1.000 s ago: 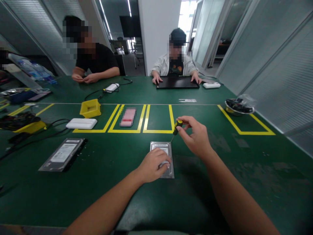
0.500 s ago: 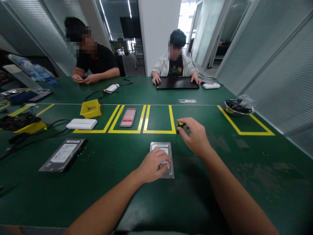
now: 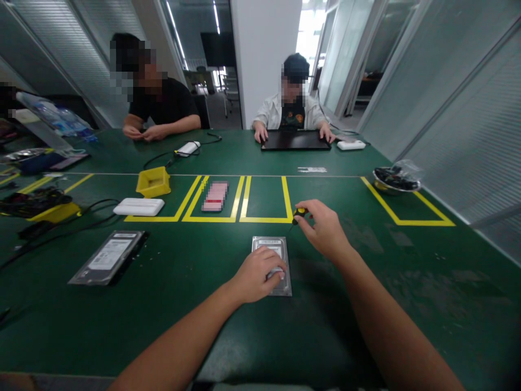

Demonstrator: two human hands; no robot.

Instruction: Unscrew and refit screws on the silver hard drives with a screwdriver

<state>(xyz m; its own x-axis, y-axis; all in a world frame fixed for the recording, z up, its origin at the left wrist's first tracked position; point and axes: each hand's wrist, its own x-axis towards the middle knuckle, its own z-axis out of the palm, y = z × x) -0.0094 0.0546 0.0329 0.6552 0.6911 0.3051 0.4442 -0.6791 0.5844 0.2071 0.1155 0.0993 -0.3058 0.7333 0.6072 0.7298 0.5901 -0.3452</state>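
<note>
A silver hard drive [image 3: 288, 285] with a white label lies flat on the green table in front of me. Across it rests my left hand [image 3: 260, 273], fingers curled over its top and thumb near the right side, covering much of the label. My right hand [image 3: 322, 225] pinches a short black-and-yellow screwdriver [image 3: 300, 214] by its handle. Its thin shaft points down and to the left, the tip just off the drive's upper right corner and apart from it. Another hard drive [image 3: 109, 255] lies further left, with tiny bits scattered beside it.
Yellow tape marks boxes on the table; one holds a pink phone-like object [image 3: 215, 196]. A yellow bin [image 3: 153, 182] and a white power bank [image 3: 139, 207] with cables stand left. At right sits a metal bowl [image 3: 394, 184] of dark items. Two people sit opposite, one holding a black panel [image 3: 296, 140].
My right hand has shifted slightly and the screwdriver has tilted, its shaft now slanting toward the hard drive. My left hand stays on the drive. The view has moved a little.
</note>
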